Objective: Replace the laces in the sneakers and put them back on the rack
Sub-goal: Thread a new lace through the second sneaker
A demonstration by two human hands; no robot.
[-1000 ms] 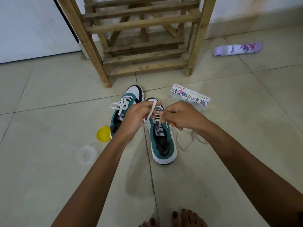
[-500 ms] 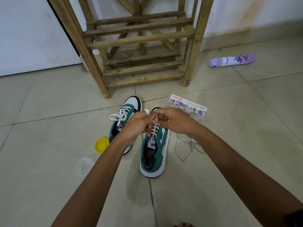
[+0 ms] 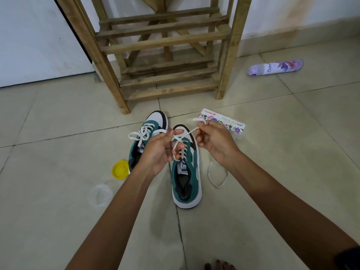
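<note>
Left sneaker (image 3: 153,131) sits tied on the floor. Left hand (image 3: 158,151) pinches one lace (image 3: 180,142) end, right hand (image 3: 213,140) grips the other (over the right sneaker (image 3: 187,180)) — pull evenly, snug the knot before forming loops.

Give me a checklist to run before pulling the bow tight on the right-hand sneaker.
1. Left hand pinches one lace strand: ok.
2. Right hand pinches the other lace end: ok.
3. Lace threaded through the right sneaker eyelets: ok.
4. Knot fully formed: cannot tell.
5. Left sneaker already tied in a bow: ok.
6. Rack shelves free for both shoes: ok.
</note>
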